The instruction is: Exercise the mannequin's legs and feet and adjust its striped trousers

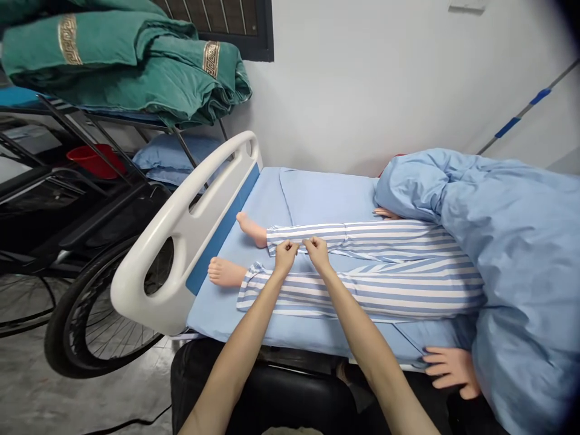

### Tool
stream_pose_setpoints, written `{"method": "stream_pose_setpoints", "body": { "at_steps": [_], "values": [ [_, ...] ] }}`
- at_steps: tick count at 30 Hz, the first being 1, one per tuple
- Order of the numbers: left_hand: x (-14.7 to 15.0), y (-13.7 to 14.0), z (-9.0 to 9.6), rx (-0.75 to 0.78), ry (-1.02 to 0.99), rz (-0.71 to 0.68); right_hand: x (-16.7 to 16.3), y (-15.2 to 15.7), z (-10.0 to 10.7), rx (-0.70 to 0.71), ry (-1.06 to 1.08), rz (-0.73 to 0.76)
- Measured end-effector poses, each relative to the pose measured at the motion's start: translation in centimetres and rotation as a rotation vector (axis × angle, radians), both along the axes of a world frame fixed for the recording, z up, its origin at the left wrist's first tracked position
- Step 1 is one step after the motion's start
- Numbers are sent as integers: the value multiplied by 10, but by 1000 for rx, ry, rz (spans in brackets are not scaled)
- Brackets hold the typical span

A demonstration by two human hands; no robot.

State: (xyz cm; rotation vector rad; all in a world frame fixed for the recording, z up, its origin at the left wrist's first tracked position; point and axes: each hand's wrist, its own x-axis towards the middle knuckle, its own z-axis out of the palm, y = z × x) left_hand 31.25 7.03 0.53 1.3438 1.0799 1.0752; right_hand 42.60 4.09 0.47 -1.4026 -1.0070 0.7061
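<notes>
On the bed lies a manikin-like figure in blue-and-white striped trousers (pixel 385 290), its bare feet toward the footboard. My left hand (pixel 285 255) is closed in a pinch at the lower part of the far trouser leg, above the ankle. Just right of it, my right hand (pixel 318 252) is pinched at the same leg's cloth, a small gap between the two. Both forearms reach across the near trouser leg. The near foot (pixel 225 272) and the far foot (pixel 252 229) stick out of the cuffs.
A light-blue quilt (pixel 512 254) is bunched over the upper body, with one manikin hand (pixel 451 370) out at the near edge. The white footboard (pixel 181 241) bounds the bed's left end. Beyond stand a wheelchair (pixel 97 314) and folded green covers (pixel 136 66).
</notes>
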Motion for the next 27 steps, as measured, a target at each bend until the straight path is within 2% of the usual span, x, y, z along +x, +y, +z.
{"method": "stream_pose_setpoints", "body": {
  "at_steps": [3, 6, 10, 13, 16, 19, 24, 27],
  "values": [
    [9, 28, 6, 36, -22, 55, 4, 46, 1, 42, -21, 3],
    [17, 57, 4, 73, 10, 51, 8, 81, -13, -10, -43, -61],
    [25, 93, -12, 95, 77, 50, 13, 98, -34, -68, -84, -57],
    [27, 110, -28, 135, 209, 79, 24, 100, -34, -41, -118, 15],
    [27, 116, -39, 204, 359, 80, 35, 106, -26, -39, -139, 18],
    [27, 116, -43, 226, 407, 71, 37, 113, -21, -60, -140, -29],
    [24, 117, -40, 163, 227, 80, 20, 123, -26, -17, -181, 48],
    [29, 119, -30, 151, 105, 140, 17, 128, -29, -39, -89, 67]
  ]
}}
